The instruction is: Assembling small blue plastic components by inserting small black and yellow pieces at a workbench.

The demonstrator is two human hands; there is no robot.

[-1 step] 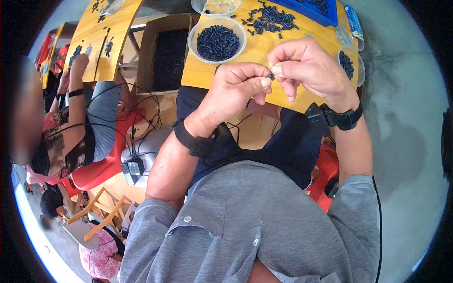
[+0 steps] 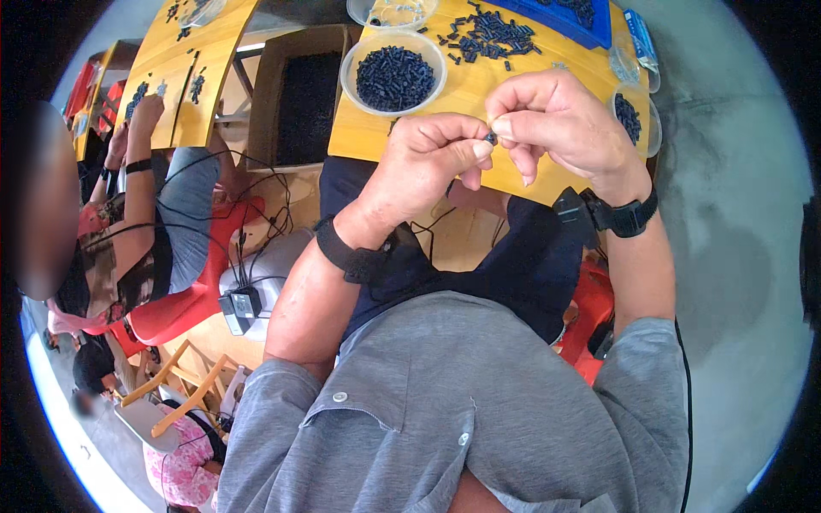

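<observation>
My left hand (image 2: 432, 162) pinches a small black cylindrical part (image 2: 490, 138) between thumb and forefinger above the near edge of the yellow table (image 2: 363, 137). Against it, the thumb and forefinger of my right hand (image 2: 569, 128) are pressed together; whatever they grip is too small or hidden to name. The other right fingers curl loosely. Beyond my left hand stands a clear round tub (image 2: 348, 84) full of short black tubular pieces (image 2: 395, 79). More loose black pieces (image 2: 496, 38) lie scattered farther back on the table.
A blue tray (image 2: 552, 19) with black pieces sits at the back. Another clear tub (image 2: 655, 128) of black pieces stands at the right edge. At upper left, a clear bowl (image 2: 368, 12) holds small items. Left of the table are a cardboard box (image 2: 267, 94) and a co-worker's hand (image 2: 147, 113).
</observation>
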